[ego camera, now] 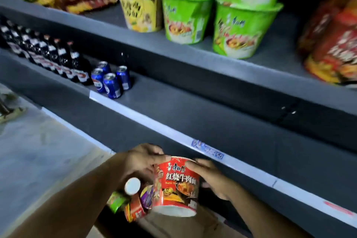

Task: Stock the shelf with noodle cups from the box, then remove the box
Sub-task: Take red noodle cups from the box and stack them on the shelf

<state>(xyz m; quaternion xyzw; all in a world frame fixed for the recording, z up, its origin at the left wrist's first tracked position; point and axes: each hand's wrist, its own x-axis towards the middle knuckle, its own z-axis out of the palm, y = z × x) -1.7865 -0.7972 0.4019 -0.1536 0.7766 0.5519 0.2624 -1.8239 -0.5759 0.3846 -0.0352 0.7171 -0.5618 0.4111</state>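
A red noodle cup (pixel 178 185) is held low in the middle, between both my hands. My left hand (pixel 143 160) grips its rim and left side, and my right hand (pixel 210 177) curls round its right side. Below it lie several more cups (pixel 135 203), green, purple and red, one showing a white base, in a cardboard box (pixel 173 226) that is mostly hidden. The upper shelf (pixel 270 63) carries stacked green cups (pixel 241 31) and a yellow cup (pixel 140 6).
The middle shelf (pixel 193 110) holds dark bottles (pixel 48 58) and blue cans (pixel 111 81) at the left, with bare board to their right. Red snack bags (pixel 332 40) sit at the upper right. Pale floor (pixel 38 150) lies to the left.
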